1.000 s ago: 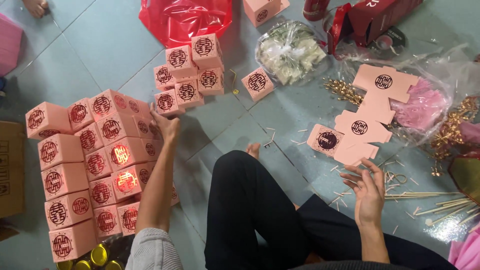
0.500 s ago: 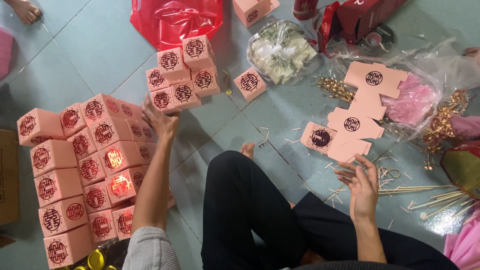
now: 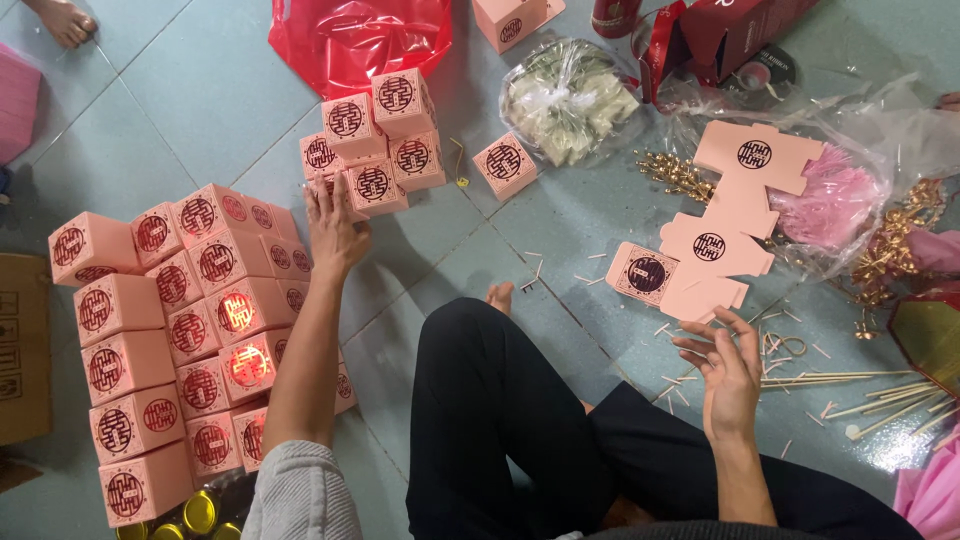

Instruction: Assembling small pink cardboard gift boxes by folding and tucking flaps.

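Observation:
My left hand (image 3: 335,228) reaches forward over the tiled floor, fingers spread, its fingertips touching the lower edge of a small heap of pink cube boxes (image 3: 370,140) with red round emblems. A larger stack of the same pink boxes (image 3: 170,330) stands left of my arm. My right hand (image 3: 728,368) hovers palm up with fingers loosely apart, holding nothing, just below a pile of flat unfolded pink box blanks (image 3: 700,262). One single box (image 3: 503,164) lies apart in the middle. My black-trousered legs (image 3: 520,420) are folded between the hands.
A red plastic bag (image 3: 360,35) lies at the top, a clear bag of white contents (image 3: 570,100) beside it. Gold sprigs (image 3: 680,175), pink tassels (image 3: 825,200) in clear plastic and wooden sticks (image 3: 870,390) lie right. A cardboard box (image 3: 20,350) sits at far left; another person's foot (image 3: 65,20) top left.
My left hand has moved forward from the large stack to the small heap of boxes. The right hand has stayed near the flat blanks, fingers a little more spread.

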